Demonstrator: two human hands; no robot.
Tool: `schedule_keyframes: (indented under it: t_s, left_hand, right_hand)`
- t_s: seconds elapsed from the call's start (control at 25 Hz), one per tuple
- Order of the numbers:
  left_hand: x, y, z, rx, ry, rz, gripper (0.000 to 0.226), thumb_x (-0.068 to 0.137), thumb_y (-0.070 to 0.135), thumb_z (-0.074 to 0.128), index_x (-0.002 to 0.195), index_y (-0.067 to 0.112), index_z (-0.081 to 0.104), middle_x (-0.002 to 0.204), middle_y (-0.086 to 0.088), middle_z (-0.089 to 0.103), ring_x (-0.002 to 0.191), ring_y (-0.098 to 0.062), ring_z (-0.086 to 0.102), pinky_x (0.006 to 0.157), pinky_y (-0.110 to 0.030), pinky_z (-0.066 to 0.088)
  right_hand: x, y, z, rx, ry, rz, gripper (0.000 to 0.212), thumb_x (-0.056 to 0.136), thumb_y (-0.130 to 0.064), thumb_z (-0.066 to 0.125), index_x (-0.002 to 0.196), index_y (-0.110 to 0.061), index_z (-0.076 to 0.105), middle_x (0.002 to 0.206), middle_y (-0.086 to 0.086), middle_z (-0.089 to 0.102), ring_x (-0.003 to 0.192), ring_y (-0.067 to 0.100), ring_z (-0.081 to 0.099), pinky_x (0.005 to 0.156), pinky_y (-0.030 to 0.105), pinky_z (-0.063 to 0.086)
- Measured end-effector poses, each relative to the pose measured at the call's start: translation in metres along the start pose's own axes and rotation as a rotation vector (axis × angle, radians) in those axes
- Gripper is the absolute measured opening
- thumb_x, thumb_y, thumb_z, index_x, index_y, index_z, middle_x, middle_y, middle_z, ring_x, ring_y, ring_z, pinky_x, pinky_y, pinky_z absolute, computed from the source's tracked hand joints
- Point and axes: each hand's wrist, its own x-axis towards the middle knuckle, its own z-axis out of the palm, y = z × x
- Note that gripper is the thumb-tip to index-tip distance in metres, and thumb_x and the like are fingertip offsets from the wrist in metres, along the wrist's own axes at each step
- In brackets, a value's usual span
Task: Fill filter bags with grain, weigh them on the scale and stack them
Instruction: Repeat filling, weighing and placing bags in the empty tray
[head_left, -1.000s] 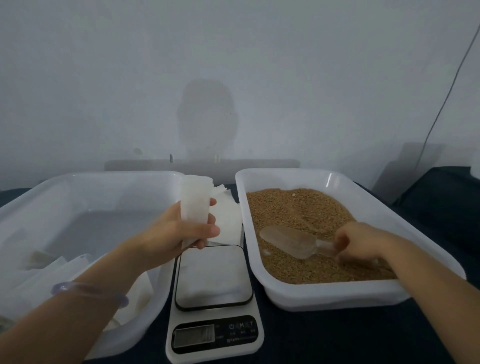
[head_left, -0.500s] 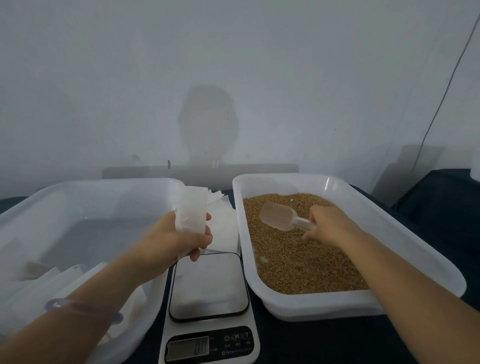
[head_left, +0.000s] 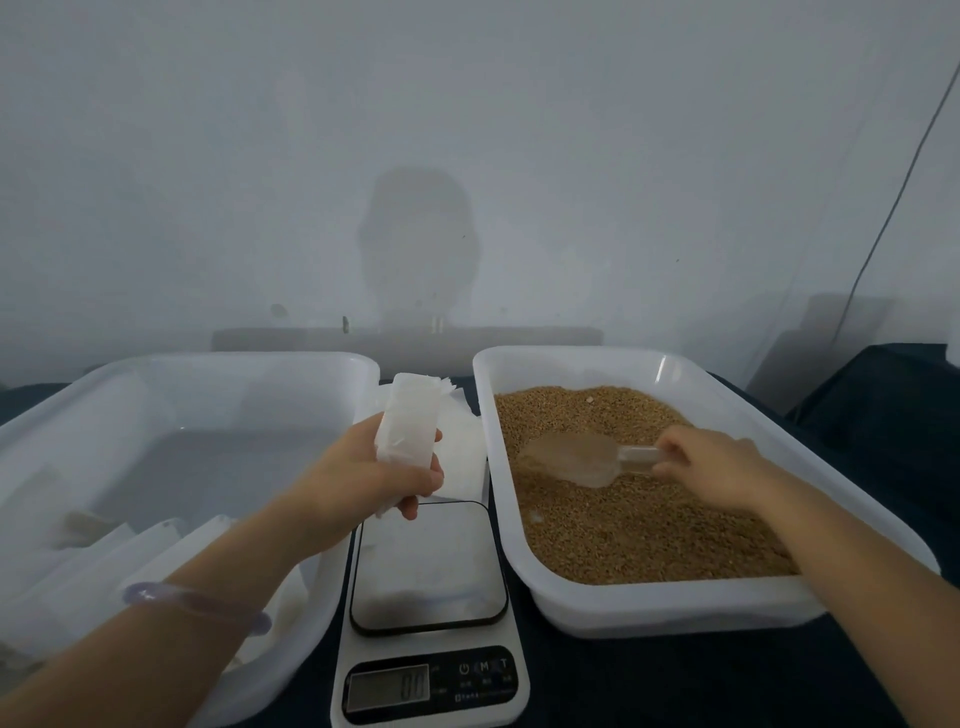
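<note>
The left hand (head_left: 363, 475) wraps fingers and thumb round the lower half of a white filter bag (head_left: 408, 415), held upright with its mouth up above the far edge of the kitchen scale (head_left: 428, 571). It hangs between the two tubs. The right hand (head_left: 711, 465) curls its fingers on the handle of a clear plastic scoop (head_left: 576, 457), which lies bowl-down in the grain (head_left: 649, 525) near the middle of the grain tub (head_left: 675, 608). The scoop's long axis runs left to right, bowl towards the bag (the handy way round). The bag's mouth sits left of the bowl, across the tub's left wall and higher, so the load likely travels up and leftward.
</note>
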Motion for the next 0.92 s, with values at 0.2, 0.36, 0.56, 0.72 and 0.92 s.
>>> schedule_keyframes:
  t_s: [0.2, 0.36, 0.56, 0.72, 0.92]
  left_hand:
    - [-0.001, 0.001, 0.001, 0.050, -0.005, -0.003, 0.061, 0.048, 0.026, 0.078, 0.103, 0.009, 0.056, 0.066, 0.001, 0.064, 0.055, -0.019, 0.054, 0.060, -0.036, 0.042]
    - [-0.003, 0.013, 0.006, 0.110, 0.006, -0.036, 0.049, 0.059, 0.016, 0.077, 0.103, 0.011, 0.057, 0.066, 0.002, 0.063, 0.049, -0.015, 0.053, 0.055, -0.030, 0.044]
    - [0.010, 0.032, 0.048, 0.359, 0.006, 0.059, 0.043, 0.070, 0.015, 0.077, 0.105, 0.025, 0.055, 0.087, -0.002, 0.063, 0.051, -0.008, 0.057, 0.045, -0.017, 0.044]
    - [0.021, 0.024, 0.070, 0.535, 0.017, 0.048, 0.043, 0.071, 0.020, 0.075, 0.108, 0.021, 0.052, 0.093, -0.001, 0.059, 0.068, -0.011, 0.055, 0.050, -0.021, 0.044]
    - [0.025, 0.019, 0.068, 0.556, 0.030, 0.042, 0.040, 0.070, 0.023, 0.077, 0.101, 0.022, 0.051, 0.091, 0.002, 0.059, 0.070, -0.012, 0.056, 0.047, -0.019, 0.043]
  right_hand:
    - [-0.021, 0.016, -0.018, 0.074, 0.093, -0.005, 0.022, 0.095, -0.028, 0.052, 0.116, -0.032, 0.056, 0.104, -0.012, 0.061, 0.098, 0.011, 0.056, 0.102, 0.047, 0.036]
    - [-0.039, 0.025, -0.027, 0.204, 0.167, -0.020, 0.024, 0.095, -0.024, 0.052, 0.118, -0.029, 0.057, 0.114, -0.009, 0.058, 0.107, 0.012, 0.052, 0.103, 0.046, 0.035]
    - [-0.059, 0.025, -0.059, 0.387, 0.222, -0.119, 0.028, 0.092, -0.024, 0.056, 0.118, -0.033, 0.059, 0.113, -0.012, 0.058, 0.104, 0.006, 0.051, 0.094, 0.029, 0.036]
    - [-0.077, 0.021, -0.086, 0.503, 0.276, -0.219, 0.026, 0.088, -0.026, 0.059, 0.101, -0.049, 0.060, 0.108, -0.028, 0.057, 0.102, -0.012, 0.048, 0.096, 0.028, 0.034]
    - [-0.079, 0.014, -0.104, 0.334, 0.265, -0.311, 0.028, 0.088, -0.023, 0.060, 0.101, -0.047, 0.057, 0.105, -0.026, 0.058, 0.101, -0.007, 0.053, 0.093, 0.029, 0.038]
